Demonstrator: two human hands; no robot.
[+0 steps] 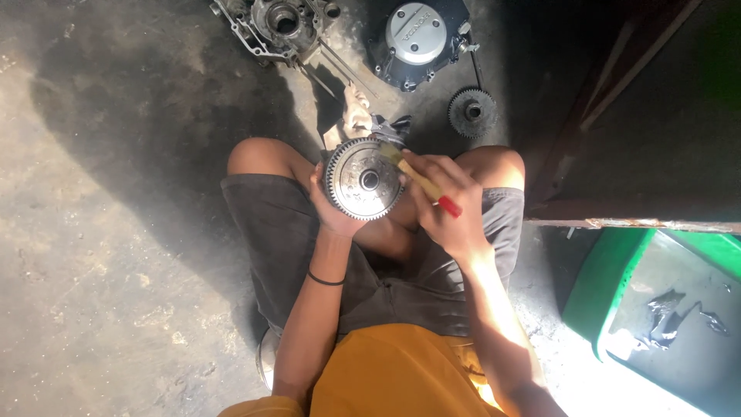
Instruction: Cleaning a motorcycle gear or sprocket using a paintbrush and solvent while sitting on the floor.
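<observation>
left hand (330, 207) clamps the toothed gear (361, 180), right hand (448, 207) pinches the brush (421, 180); oily grip could drop the gear onto the concrete floor (116, 232)

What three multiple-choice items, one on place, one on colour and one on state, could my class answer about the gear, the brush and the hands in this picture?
1. Where does the small gear lie?
A. on the floor beyond the right knee
B. in the green tub
C. in the left hand

2. What colour is the tip of the brush handle?
A. blue
B. red
C. white

3. How is the big gear held?
A. it lies flat on the floor
B. the left hand grips it on edge above the lap
C. both hands press it to the crankcase

Answers: 1 A, it sits on the concrete by the dark engine cover. 2 B, the end past the right hand is red. 3 B, the fingers wrap its toothed rim while the brush meets its face.
</observation>
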